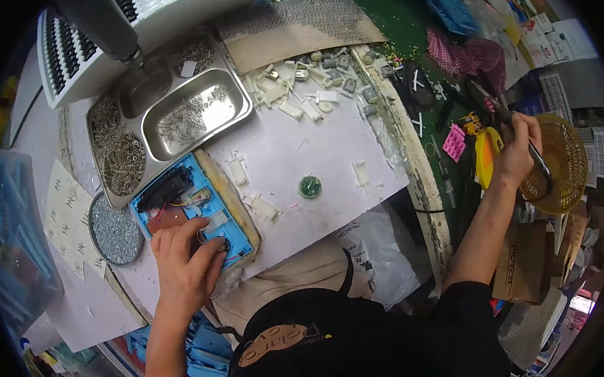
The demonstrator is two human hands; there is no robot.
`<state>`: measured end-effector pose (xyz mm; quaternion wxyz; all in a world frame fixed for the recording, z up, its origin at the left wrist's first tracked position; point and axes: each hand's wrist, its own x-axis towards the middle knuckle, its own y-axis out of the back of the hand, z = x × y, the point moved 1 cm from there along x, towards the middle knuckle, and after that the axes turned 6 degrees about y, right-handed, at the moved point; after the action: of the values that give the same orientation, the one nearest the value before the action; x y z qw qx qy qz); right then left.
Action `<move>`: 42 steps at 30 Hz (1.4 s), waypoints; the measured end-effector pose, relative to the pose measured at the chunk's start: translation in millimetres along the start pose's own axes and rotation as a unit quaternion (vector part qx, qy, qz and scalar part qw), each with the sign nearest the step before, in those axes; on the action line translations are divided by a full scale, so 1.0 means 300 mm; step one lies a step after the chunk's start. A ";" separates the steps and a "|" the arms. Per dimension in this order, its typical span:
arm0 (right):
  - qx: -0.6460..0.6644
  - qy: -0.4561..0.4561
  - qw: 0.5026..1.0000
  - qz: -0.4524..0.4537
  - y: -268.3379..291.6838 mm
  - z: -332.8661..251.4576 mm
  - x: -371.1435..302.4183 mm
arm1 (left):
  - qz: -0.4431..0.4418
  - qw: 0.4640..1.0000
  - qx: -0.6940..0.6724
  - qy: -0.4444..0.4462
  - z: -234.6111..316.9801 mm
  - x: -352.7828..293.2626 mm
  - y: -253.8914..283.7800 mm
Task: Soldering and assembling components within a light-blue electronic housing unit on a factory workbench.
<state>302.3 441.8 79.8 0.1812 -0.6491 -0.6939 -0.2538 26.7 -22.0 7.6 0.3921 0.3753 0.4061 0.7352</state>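
Blue casing open on counter, tool in right hand

From where I stand, the blue plastic casing (215, 200) lies open on the counter (325, 155), just beside the metal tray (246, 103). Left hand (181, 267) is at its near end, thumb and forefinger close together over a small dark piece (224, 244) (pinched or merely touched, I can't tell). Right hand (517, 157) has its fingers wrapped round a long dark tool (541, 166) by the yellow basket (583, 164), well apart from the casing. Handling, my guess: casing light, stiff, slightly slick; hold by its outer rim. Thin wires (156, 214) inside look fragile; keep clear. Tool seems rigid; grip mid-length.
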 end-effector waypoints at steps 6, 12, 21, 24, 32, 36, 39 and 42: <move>-0.120 -0.118 0.980 -0.109 -0.095 0.262 0.085 | 0.073 0.996 -0.037 0.042 -0.049 -0.054 0.019; 0.321 -0.341 0.853 -0.229 -0.063 0.247 -0.198 | 0.209 0.957 -0.094 0.180 -0.134 -0.199 0.074; 0.117 0.010 0.851 -0.513 -0.630 -0.277 -0.762 | 0.111 0.991 -0.047 0.065 -0.076 -0.106 0.032; 0.111 0.148 0.796 -0.576 -0.669 -0.384 -0.815 | 0.116 0.989 -0.056 0.077 -0.083 -0.111 0.026; -0.011 0.277 0.778 -0.563 -0.734 -0.465 -0.947 | 0.154 0.971 -0.123 0.137 -0.066 -0.147 -0.043; -0.020 0.279 0.800 -0.531 -0.730 -0.437 -0.985 | 0.164 0.971 -0.115 0.130 -0.070 -0.138 -0.049; -0.005 0.268 0.825 -0.497 -0.730 -0.424 -1.004 | 0.152 0.973 -0.114 0.133 -0.066 -0.127 -0.043; 0.031 0.247 0.845 -0.473 -0.721 -0.425 -1.003 | 0.140 0.976 -0.123 0.112 -0.076 -0.098 -0.032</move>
<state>105.3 117.5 -17.5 0.2243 -0.1521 -0.8567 -0.4389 21.6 -51.2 -16.7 0.2805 0.2928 0.2978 0.8642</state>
